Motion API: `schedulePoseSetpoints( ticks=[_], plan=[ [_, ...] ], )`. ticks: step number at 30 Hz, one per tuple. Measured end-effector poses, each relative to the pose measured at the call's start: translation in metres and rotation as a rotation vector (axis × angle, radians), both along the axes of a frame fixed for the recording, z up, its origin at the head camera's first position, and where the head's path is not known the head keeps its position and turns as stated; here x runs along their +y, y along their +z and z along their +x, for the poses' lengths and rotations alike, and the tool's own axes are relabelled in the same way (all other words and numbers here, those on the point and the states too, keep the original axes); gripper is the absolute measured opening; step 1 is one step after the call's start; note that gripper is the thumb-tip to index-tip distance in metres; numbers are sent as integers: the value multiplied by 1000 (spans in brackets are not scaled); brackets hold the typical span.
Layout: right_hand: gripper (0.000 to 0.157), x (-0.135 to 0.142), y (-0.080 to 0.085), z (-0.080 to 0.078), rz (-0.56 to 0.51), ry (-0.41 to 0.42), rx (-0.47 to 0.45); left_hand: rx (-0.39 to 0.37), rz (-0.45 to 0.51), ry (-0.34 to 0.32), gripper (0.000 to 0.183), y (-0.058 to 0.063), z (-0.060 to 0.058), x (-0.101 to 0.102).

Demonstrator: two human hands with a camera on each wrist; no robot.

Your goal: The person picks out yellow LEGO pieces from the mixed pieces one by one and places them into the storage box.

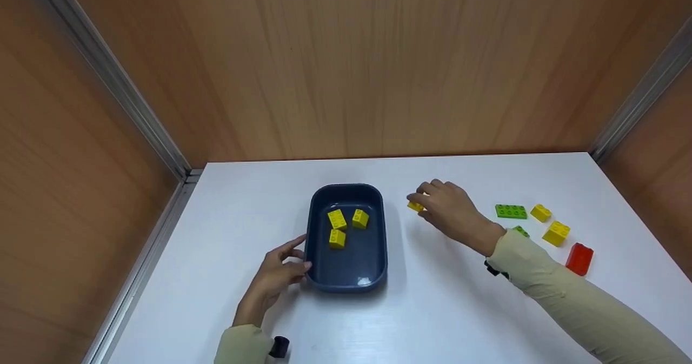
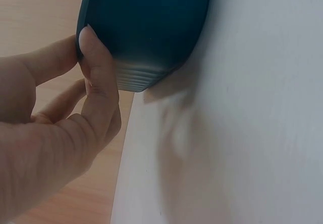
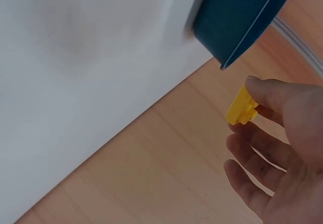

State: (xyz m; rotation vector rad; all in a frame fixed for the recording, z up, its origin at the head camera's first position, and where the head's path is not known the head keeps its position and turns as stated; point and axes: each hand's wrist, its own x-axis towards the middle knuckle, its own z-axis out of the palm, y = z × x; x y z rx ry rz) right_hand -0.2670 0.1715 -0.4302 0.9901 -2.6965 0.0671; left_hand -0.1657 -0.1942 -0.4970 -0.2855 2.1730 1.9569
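My right hand [image 1: 446,208] pinches a yellow block [image 3: 240,106], probably light, stiff, best held by opposite ends; my left hand [image 1: 274,273] grips the tray [image 1: 346,269].

The person wears a long-sleeved top in pale khaki, close to a washed-out olive. The left sleeve [image 1: 243,344] shows only as a short length at the lower edge of the head view, its cuff stopping just short of the bare wrist. A small, stubby black fitting [image 1: 279,347] sits beside that cuff. The right sleeve [image 1: 578,304] shows much longer, plain and matte, with soft wrinkles along the forearm. Under its cuff peeks another black fitting [image 1: 493,269], mostly hidden, its form too small to tell. The left fingers [image 2: 98,65] and right fingers [image 3: 262,146] are bare and slender, tapering to rounded tips.
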Motion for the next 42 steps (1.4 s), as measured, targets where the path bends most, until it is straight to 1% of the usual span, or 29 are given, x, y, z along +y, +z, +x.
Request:
schedulePoseSetpoints(
  ticks=[8,15,23,31,35,42],
  plan=[
    [41,-18,5,5,15,35,12,-9,16,4,67,0,1,0],
    [39,-35,6,8,34,82,31,-13,25,8,67,1,3,-1],
    [37,-54,6,13,55,121,-3,-7,16,-2,68,1,2,-1],
    [34,-68,2,15,65,144,5,-10,15,4,67,1,0,0],
    [33,-76,2,15,83,160,-7,-8,23,8,67,0,1,0],
    [33,-88,1,15,107,163,-72,-10,15,13,68,-1,1,-1]
  ],
)
